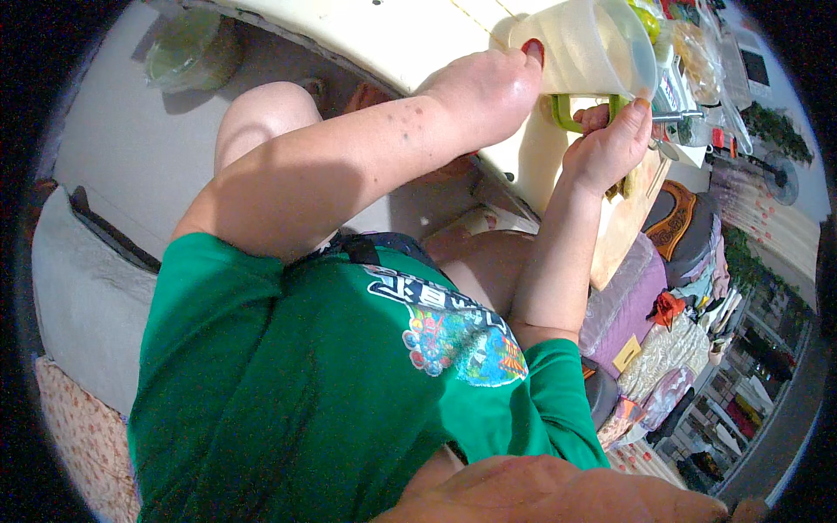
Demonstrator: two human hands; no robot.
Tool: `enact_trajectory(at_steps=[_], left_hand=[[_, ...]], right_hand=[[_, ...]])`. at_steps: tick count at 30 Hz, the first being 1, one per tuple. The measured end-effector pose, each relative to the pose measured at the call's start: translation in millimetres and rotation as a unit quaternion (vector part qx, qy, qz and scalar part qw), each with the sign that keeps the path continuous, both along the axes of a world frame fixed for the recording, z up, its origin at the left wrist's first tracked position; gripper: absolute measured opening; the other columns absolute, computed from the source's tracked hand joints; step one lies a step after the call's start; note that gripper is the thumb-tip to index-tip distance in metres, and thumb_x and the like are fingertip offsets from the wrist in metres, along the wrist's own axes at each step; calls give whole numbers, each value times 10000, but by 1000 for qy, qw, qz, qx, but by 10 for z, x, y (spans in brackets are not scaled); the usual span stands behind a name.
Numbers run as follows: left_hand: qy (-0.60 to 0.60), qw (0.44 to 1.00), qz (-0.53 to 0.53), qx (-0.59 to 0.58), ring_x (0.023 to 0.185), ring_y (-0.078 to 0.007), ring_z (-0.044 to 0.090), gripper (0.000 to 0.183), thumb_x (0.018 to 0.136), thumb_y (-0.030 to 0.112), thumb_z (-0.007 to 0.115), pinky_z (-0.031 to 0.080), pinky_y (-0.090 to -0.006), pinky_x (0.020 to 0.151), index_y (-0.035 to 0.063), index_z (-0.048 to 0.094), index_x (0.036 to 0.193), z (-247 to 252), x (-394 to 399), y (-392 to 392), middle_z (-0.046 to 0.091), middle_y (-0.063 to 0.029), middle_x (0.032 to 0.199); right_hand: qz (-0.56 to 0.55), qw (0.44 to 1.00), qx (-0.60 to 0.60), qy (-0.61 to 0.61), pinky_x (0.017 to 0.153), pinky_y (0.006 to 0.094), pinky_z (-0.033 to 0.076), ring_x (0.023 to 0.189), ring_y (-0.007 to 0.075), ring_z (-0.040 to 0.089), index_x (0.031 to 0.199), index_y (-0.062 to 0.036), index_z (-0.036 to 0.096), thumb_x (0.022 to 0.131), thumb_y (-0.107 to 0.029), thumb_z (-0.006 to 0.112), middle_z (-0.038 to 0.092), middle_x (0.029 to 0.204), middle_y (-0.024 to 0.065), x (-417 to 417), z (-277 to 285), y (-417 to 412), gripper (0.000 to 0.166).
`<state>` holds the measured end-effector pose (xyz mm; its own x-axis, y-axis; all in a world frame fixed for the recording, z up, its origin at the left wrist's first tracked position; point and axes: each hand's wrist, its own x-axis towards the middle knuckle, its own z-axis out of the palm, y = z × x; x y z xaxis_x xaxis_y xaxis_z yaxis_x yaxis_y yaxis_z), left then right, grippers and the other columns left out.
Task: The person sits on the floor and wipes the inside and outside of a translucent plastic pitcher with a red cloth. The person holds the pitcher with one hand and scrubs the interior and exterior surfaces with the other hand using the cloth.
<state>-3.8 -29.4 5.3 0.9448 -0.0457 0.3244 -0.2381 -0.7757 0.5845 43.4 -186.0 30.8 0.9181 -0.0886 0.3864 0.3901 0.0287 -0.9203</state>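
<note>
A translucent plastic container (588,49) is tilted over the white tabletop, between my two hands. My left hand (494,95) is closed at its near side, the red-nailed thumb against the wall and the fingers hidden. My right hand (608,147) is below the rim, its thumb at the rim and its fingers curled by a green plastic frame or handle (563,112). A thin metal rod (680,116) sticks out beside this thumb; whether the hand holds it, I cannot tell. Partly behind my right wrist, brownish-green food pieces (618,187) lie on a wooden cutting board (618,245).
Plastic bags (696,55) and packages crowd the table's far right. A metal spoon (666,150) lies near the board. The white table edge (314,46) runs diagonally before my knees. A purple cushioned seat (621,294) is to the right, a bagged bin (186,55) on the floor at left.
</note>
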Motion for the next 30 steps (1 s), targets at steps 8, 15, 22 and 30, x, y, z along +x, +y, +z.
enact_trajectory(at_steps=[8,15,22,30], left_hand=[[143,667,-137,-718,865,-219,636,387,812,0,504,512,-319,791,-73,611,1177,215,230,569,662,-116,934],[126,591,-206,-770,835,-166,604,432,823,53,515,506,-277,773,-38,584,1240,289,272,869,647,-86,955],[-6,658,-168,-734,820,-155,625,416,869,45,530,536,-276,749,7,583,1281,619,428,875,657,-67,957],[-62,768,-128,-624,994,-154,629,538,898,-15,546,510,-275,890,-11,484,1433,558,469,847,661,-89,1146]], right_hand=[[-13,1000,-14,15,475,278,437,466,98,427,1084,-21,588,1048,-339,513,513,635,18,23,-15,-21,329],[2,1000,-1,15,489,264,434,479,83,414,1141,-16,583,1051,-329,510,529,700,13,-23,35,9,334],[-5,1000,4,13,488,263,430,497,77,406,1154,-20,585,1046,-344,524,514,697,-2,-14,17,8,346],[14,1000,10,10,454,240,379,493,72,419,1210,-15,564,1044,-355,544,572,777,24,18,-45,-59,378]])
